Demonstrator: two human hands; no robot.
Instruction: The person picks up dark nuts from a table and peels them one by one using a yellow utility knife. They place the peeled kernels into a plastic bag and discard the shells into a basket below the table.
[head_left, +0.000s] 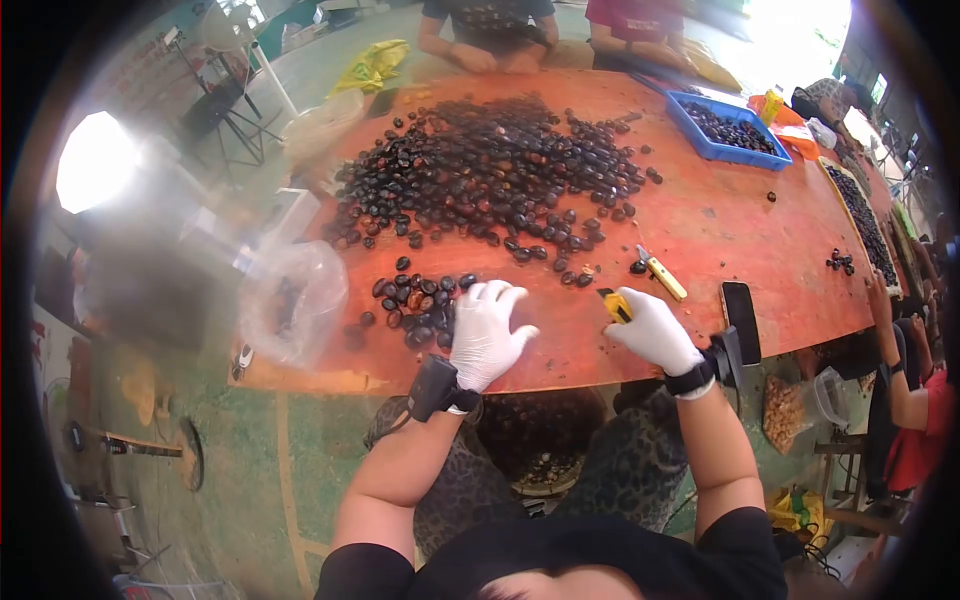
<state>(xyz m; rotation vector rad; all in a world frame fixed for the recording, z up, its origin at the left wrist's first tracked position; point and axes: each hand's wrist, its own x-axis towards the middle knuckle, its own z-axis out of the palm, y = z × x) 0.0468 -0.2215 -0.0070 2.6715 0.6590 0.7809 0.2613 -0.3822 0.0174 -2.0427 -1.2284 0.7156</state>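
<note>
My left hand (487,335), in a white glove, is at the right side of a small heap of glossy dark brown nuts (411,300). Its fingers and thumb are apart, with nothing visible between them. In my right hand (655,333), also gloved in white, is a yellow utility knife (617,306) whose tip points left. Beyond both hands a large pile of the same dark nuts (480,170) spreads over the orange-red table (580,365). A knife with a yellow and white handle (665,276) lies past my right hand.
A black phone (741,322) rests right of my right hand. Farther off stands a blue tray (718,152) of dark nuts. A clear plastic bag (295,300) hangs at the left edge. Below the table, a container of nuts (540,440) sits between my legs. Several people are around the table.
</note>
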